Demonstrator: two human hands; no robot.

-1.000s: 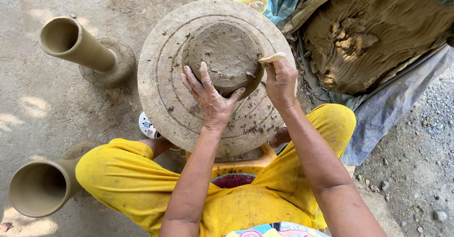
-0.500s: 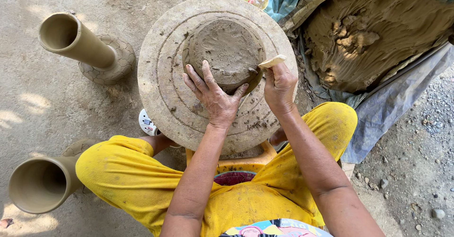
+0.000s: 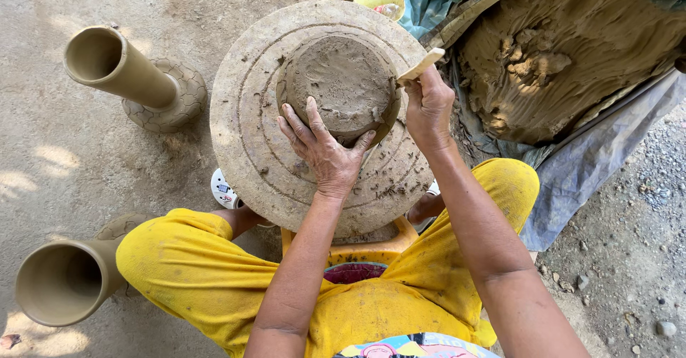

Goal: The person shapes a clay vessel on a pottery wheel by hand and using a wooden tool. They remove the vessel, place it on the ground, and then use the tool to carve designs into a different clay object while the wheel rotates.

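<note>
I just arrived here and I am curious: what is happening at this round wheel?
A person in yellow clothes sits over a round potter's wheel with a low mound of wet clay at its centre. The left hand rests on the near side of the clay, and the right hand presses a flat wooden tool against its right edge. Two tall unfired clay vases stand on the ground to the left.

The right hand (image 3: 427, 106) has carried the wooden scraper (image 3: 420, 67) farther up around the clay mound (image 3: 339, 86).
</note>
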